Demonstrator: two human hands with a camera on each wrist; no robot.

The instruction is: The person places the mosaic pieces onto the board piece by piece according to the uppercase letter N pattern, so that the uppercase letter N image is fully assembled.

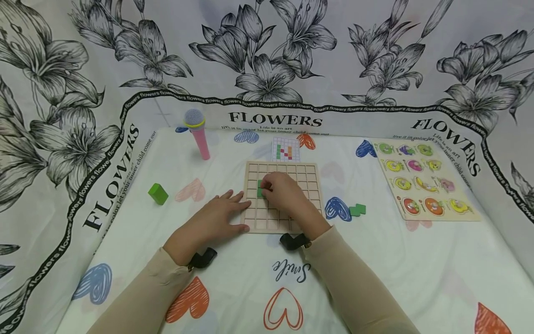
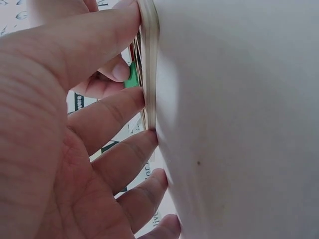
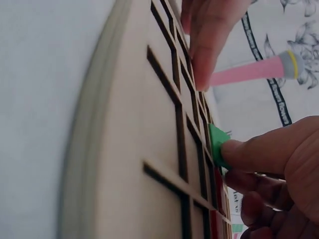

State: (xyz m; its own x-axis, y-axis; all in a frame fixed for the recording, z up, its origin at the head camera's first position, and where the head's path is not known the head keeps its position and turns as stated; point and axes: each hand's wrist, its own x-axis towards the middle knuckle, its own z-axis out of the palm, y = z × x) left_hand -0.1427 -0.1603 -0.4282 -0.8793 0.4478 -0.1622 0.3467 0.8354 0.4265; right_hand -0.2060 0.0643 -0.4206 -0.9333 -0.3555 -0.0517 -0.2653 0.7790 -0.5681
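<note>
A wooden grid board (image 1: 254, 218) lies flat in front of me, its cells outlined by thin grooves. My right hand (image 1: 285, 194) is over its middle and pinches a green puzzle piece (image 3: 217, 143) between thumb and fingertips, against the grid. Red pieces (image 3: 218, 191) sit in the board close by, mostly hidden by the right hand in the head view. My left hand (image 1: 212, 218) rests at the board's left edge with fingers spread and fairly straight; the thumb touches near the front corner. Behind the board lies a small pattern card (image 1: 285, 149) with coloured squares.
Right of the board is a green stepped piece (image 1: 357, 210). A green block (image 1: 158, 194) stands at the left, with a pink toy microphone (image 1: 198, 134) upright behind it. A fruit picture board (image 1: 425, 181) lies at the far right. Flower-printed cloth covers the table and wall.
</note>
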